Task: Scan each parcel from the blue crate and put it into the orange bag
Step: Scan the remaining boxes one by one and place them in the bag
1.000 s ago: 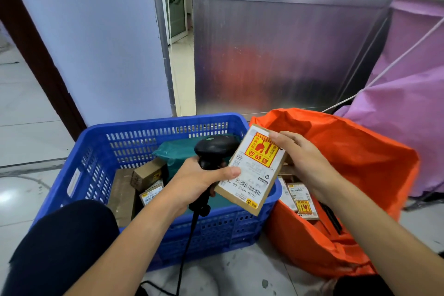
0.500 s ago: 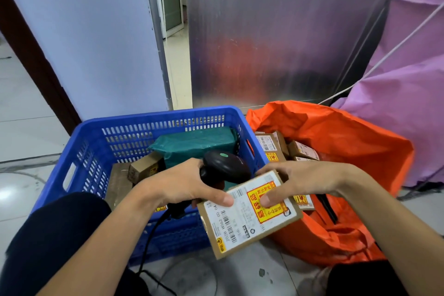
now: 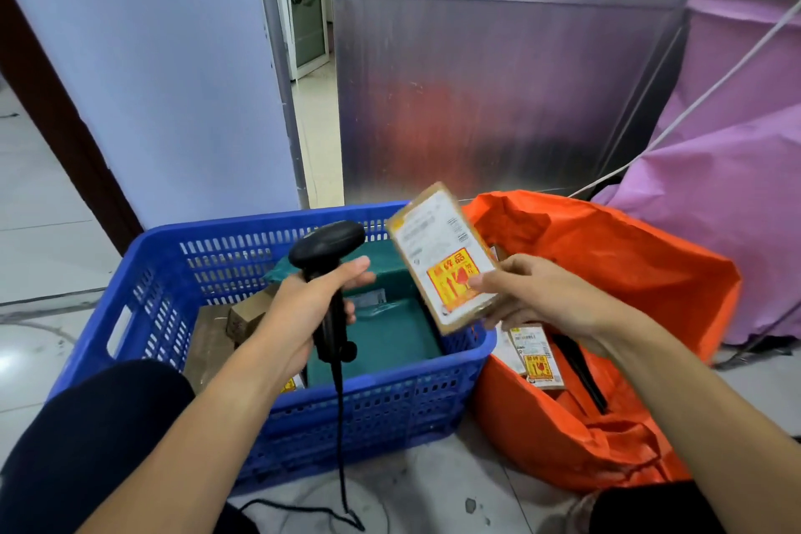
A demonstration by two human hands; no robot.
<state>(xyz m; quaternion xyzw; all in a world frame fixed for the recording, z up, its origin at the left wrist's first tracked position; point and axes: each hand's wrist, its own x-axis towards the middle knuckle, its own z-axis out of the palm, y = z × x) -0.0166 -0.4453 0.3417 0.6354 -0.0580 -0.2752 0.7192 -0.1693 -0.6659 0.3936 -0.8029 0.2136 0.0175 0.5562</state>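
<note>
The black scanner is gripped upright by the left hand over the blue crate. A flat cardboard parcel is pinched at its lower end by the right hand and held tilted above the crate's right rim, just beside the orange bag.

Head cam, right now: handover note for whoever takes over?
Left hand grips the scanner by its handle, over the blue crate.
Right hand pinches a cardboard parcel, held up above the crate's right edge, beside the orange bag.
Done: labelled parcels already lie in the bag.
Left: bag the held parcel (scan state not visible); then the green parcel and brown boxes still in the crate.
</note>
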